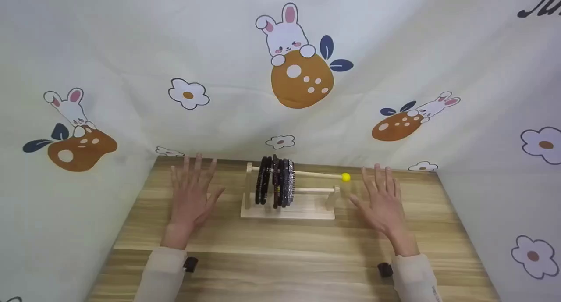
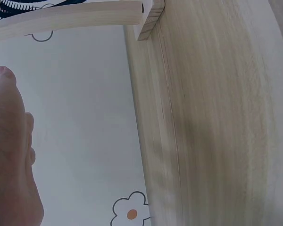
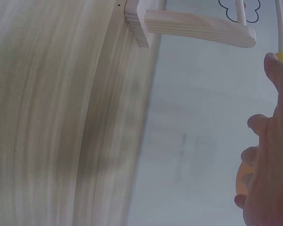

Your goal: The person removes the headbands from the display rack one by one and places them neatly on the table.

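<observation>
Rabbit-print cloth (image 1: pixel 228 52) on three sides of the wooden rack (image 1: pixel 302 211)

Pale blond wooden stand (image 1: pixel 287 213), faint natural grain. On the stand: black ring-shaped bands (image 1: pixel 261 181); at their right, a silver-speckled ring-shaped band (image 1: pixel 291 179). At the stand's upper right: bright yellow round knob (image 1: pixel 346 177). Beneath the stand: tan-and-brown streaked wooden tabletop (image 1: pixel 271 249). Behind the stand: off-white fabric backdrop (image 1: pixel 210 39), printed with pink-eared white rabbits (image 1: pixel 285 34), white-spotted orange-brown fruits (image 1: pixel 300 96), navy leaves (image 1: pixel 326 46), dark-outlined white flowers (image 1: pixel 188 94) with orange-brown centres.
</observation>
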A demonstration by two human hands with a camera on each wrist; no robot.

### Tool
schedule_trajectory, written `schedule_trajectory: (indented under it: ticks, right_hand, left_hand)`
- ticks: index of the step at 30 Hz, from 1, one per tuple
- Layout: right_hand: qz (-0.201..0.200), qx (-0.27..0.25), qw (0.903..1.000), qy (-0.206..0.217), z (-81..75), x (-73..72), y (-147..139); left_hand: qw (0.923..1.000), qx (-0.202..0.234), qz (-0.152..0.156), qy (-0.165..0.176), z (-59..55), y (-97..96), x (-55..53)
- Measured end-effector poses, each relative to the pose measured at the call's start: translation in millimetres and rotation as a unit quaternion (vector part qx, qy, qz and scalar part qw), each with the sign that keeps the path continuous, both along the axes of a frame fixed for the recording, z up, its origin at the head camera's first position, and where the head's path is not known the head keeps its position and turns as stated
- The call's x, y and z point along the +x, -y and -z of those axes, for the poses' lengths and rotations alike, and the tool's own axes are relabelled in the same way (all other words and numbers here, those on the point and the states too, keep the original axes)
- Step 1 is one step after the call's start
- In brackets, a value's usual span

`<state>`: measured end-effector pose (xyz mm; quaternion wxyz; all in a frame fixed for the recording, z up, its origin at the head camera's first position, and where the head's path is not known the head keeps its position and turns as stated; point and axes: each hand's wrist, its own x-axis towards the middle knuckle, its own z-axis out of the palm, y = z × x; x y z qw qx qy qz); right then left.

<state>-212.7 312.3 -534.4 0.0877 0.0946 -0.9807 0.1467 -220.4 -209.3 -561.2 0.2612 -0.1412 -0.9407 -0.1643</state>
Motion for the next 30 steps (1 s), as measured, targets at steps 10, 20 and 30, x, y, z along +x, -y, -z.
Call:
schedule_trajectory:
  ticks: [10, 20, 30]
  right_hand:
    - [0.000, 0.001, 1.0000, 0.005, -1.0, 2.6, -0.6]
    - [-0.004, 0.003, 1.0000, -0.003, -0.9, 3.3, 0.5]
    - [-0.005, -0.003, 1.0000, -0.006, 2.3, 8.0, 0.1]
  left_hand:
    - [0.9990, 0.007, -0.009, 0.043, -4.8, -3.9, 2.9]
    - [0.9988, -0.003, -0.015, 0.046, -6.3, -4.5, 4.1]
    - [0.9993, 0.001, -0.010, 0.035, -3.6, -7.5, 7.6]
